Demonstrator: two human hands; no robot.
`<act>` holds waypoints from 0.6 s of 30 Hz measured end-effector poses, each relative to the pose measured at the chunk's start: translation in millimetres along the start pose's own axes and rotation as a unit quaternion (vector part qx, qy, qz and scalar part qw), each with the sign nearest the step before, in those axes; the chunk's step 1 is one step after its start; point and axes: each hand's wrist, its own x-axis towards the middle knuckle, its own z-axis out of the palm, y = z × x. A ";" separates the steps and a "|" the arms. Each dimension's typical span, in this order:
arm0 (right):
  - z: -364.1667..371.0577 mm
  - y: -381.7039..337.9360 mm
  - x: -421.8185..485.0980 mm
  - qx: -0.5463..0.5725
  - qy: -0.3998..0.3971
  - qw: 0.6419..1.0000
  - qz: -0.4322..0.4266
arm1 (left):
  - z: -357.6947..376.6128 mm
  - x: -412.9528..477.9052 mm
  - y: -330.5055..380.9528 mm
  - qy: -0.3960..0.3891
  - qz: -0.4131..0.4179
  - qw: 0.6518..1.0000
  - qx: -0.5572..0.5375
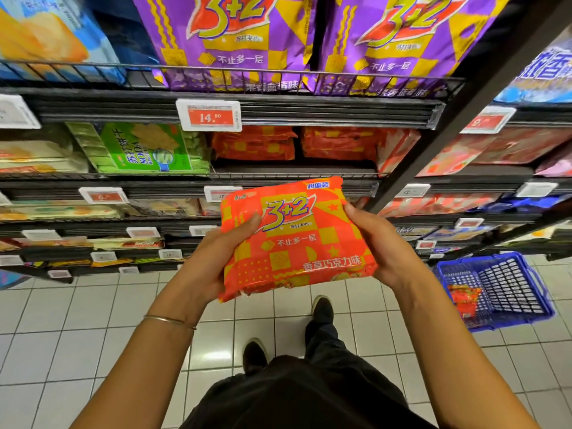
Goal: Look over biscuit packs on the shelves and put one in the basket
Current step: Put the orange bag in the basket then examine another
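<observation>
- While you hold the orange pack (297,239) at its two sides, your left hand (213,261) has its thumb pressed on the front face and its fingers curled beneath.
- Your right hand (380,243) clasps the opposite edge, thumb on the upper corner and fingers wrapped behind.
- Between your hands the pack is a soft, glossy film pillow, roughly square, printed in orange and yellow checks; its top seam is crimped and its lower end is wrinkled.
- On your left wrist sits a thin metal bangle (168,320).
- Beyond the grip stand dark shelves (309,111) with low wire rails along their front edges.
- Above the grip, large purple bags (235,41) lean against the rail; directly behind the pack lie flat orange packs (253,144), and up to the left a green pack (145,147).
- Just right of your right hand a dark slanted post (448,119) passes close by.
- Below and well right of the grip sits a blue plastic mesh basket (507,286) on the floor, open-topped, with one orange packet (465,300) inside.
- Under the grip lies smooth white tiled floor (93,320), open between your arms and out to the basket.
</observation>
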 end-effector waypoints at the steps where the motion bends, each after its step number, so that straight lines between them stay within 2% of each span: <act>1: -6.4 -4.1 4.6 -0.010 0.007 1.000 -0.007 | 4.8 7.0 4.0 0.000 0.023 0.999 0.025; 5: -23.3 -26.8 38.1 -0.074 0.042 0.994 -0.072 | 34.3 41.7 22.8 0.023 0.097 0.988 0.114; 8: -25.3 -50.4 65.8 -0.112 0.069 0.983 -0.130 | 59.7 72.2 39.1 0.052 0.141 0.980 0.128; 11: -31.3 -72.8 94.2 -0.164 0.138 0.959 -0.183 | 79.4 101.2 55.5 0.086 0.184 0.970 0.131; 14: -36.6 -86.5 114.0 -0.204 0.211 0.936 -0.195 | 93.0 122.6 66.3 0.125 0.221 0.952 0.171; 18: -41.3 -90.5 115.3 -0.192 0.248 0.923 -0.223 | 101.3 137.9 72.5 0.168 0.237 0.942 0.168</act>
